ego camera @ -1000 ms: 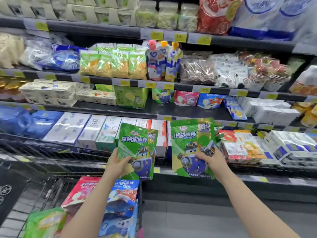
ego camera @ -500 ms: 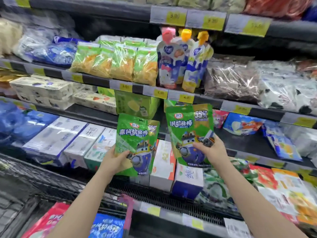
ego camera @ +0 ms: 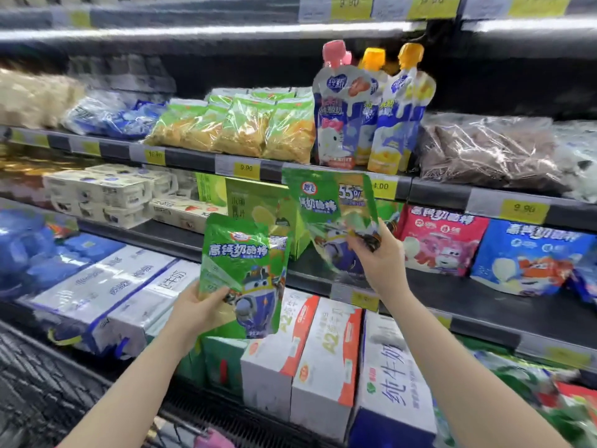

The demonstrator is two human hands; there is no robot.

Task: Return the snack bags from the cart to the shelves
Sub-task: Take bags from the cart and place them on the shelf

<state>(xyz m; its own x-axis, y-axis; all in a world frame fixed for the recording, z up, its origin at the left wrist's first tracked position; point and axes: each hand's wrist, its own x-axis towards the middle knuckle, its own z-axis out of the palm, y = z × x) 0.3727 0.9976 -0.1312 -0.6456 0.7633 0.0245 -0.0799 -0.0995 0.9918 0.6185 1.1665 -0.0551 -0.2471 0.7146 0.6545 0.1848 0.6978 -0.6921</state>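
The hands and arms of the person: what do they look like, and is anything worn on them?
Both forearms are bare as far as the frame shows; no sleeves, gloves, watch or bracelet are visible. The left hand and right hand show no rings on the parts in view. The nails look short and unpainted, though blur limits detail.

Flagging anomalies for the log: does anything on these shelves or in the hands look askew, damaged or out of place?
Nothing stands out. The left hand and right hand each hold an intact green snack bag; the right one is tilted toward the shelf beside the pink bag, which suits placing. The frame is blurred.
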